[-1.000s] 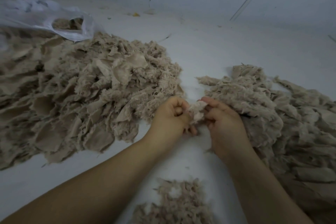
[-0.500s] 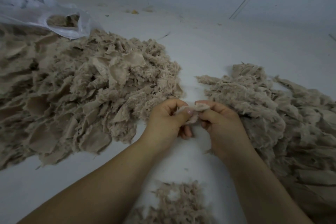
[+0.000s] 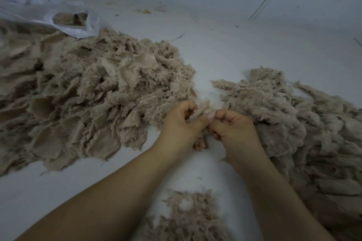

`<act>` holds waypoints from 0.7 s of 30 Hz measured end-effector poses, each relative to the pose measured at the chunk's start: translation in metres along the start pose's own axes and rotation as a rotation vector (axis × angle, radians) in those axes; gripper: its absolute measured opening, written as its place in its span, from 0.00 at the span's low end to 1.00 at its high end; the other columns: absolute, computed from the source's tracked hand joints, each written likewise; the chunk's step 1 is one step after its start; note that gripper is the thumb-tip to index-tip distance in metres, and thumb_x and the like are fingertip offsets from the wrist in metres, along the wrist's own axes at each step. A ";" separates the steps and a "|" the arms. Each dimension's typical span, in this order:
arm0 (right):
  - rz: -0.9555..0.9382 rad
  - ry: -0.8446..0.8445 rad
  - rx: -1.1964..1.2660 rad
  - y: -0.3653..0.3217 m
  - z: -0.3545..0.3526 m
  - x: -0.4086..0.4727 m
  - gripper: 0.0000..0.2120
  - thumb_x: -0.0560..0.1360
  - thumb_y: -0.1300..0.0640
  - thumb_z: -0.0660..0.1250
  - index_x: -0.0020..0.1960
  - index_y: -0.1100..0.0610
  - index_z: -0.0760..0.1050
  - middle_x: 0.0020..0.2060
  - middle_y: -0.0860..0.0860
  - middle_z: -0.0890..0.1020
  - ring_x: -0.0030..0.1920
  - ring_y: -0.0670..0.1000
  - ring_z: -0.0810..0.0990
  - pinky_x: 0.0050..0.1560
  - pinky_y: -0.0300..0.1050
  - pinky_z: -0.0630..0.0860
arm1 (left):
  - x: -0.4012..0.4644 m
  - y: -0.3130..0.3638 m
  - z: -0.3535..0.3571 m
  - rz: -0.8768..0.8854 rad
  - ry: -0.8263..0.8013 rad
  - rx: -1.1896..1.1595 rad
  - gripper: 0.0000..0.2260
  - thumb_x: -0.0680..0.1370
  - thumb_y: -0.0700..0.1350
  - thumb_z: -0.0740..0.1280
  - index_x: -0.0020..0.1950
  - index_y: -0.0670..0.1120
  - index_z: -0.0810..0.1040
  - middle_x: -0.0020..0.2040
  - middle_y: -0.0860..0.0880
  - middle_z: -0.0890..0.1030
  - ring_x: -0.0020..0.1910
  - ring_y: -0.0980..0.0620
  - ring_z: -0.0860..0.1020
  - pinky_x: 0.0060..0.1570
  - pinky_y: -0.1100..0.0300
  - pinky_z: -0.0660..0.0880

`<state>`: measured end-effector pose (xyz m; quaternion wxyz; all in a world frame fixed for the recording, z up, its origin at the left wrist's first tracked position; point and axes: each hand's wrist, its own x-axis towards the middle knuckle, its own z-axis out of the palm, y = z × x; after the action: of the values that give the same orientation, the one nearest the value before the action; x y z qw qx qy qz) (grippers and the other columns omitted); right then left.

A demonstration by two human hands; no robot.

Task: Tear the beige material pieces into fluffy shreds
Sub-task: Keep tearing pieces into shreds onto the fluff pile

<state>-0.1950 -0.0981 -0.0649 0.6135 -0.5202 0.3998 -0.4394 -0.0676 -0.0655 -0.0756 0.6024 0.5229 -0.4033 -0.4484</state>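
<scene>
White plastic bag (image 3: 64, 25) far left, mouth open, a few beige scraps (image 3: 70, 18) visible inside. Large beige pile (image 3: 88, 94) spread just below the bag on the pale surface (image 3: 225, 51); second pile (image 3: 290, 123) at right; small shredded heap (image 3: 188, 217) near bottom centre. Left hand (image 3: 181, 124) and right hand (image 3: 235, 129) knuckle to knuckle between the piles, fingers curled, both pinching one fluffy beige piece (image 3: 202, 108) held up between them. Forearms angled in from below.

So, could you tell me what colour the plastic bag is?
White and translucent plastic bag, seen in the head view.
</scene>
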 end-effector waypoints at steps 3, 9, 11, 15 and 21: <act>0.020 0.013 -0.035 0.002 -0.004 0.003 0.11 0.75 0.64 0.72 0.36 0.55 0.77 0.24 0.46 0.76 0.25 0.41 0.71 0.29 0.33 0.70 | 0.003 -0.003 -0.005 -0.049 0.055 -0.053 0.12 0.81 0.43 0.64 0.41 0.39 0.73 0.29 0.39 0.76 0.17 0.47 0.72 0.18 0.63 0.67; 0.088 0.027 0.015 0.001 0.000 0.002 0.14 0.76 0.61 0.72 0.32 0.53 0.81 0.30 0.57 0.82 0.31 0.54 0.79 0.36 0.49 0.80 | 0.004 -0.002 -0.005 -0.108 0.061 -0.135 0.16 0.83 0.47 0.61 0.41 0.36 0.75 0.29 0.38 0.76 0.18 0.47 0.71 0.19 0.62 0.68; 0.065 0.014 -0.017 0.001 0.003 -0.001 0.10 0.76 0.59 0.72 0.37 0.57 0.81 0.38 0.69 0.82 0.36 0.61 0.79 0.40 0.61 0.79 | 0.003 0.000 -0.004 -0.102 0.034 -0.148 0.17 0.82 0.49 0.62 0.39 0.40 0.76 0.28 0.40 0.77 0.18 0.47 0.72 0.19 0.62 0.68; 0.020 0.082 -0.024 0.002 0.000 -0.001 0.15 0.77 0.56 0.72 0.38 0.65 0.76 0.33 0.70 0.74 0.34 0.58 0.71 0.37 0.53 0.71 | 0.001 0.003 -0.005 -0.079 -0.095 -0.087 0.17 0.76 0.55 0.69 0.35 0.44 0.76 0.26 0.37 0.75 0.16 0.47 0.70 0.20 0.65 0.65; -0.002 0.170 -0.043 0.004 -0.002 0.002 0.21 0.78 0.57 0.70 0.26 0.52 0.74 0.22 0.48 0.72 0.25 0.45 0.66 0.27 0.38 0.66 | -0.005 0.003 -0.012 -0.032 -0.046 -0.136 0.18 0.81 0.47 0.64 0.32 0.44 0.76 0.25 0.40 0.73 0.14 0.50 0.65 0.19 0.67 0.57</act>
<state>-0.1957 -0.0998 -0.0689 0.5656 -0.4946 0.4591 -0.4740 -0.0569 -0.0575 -0.0739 0.6197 0.4768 -0.3772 -0.4964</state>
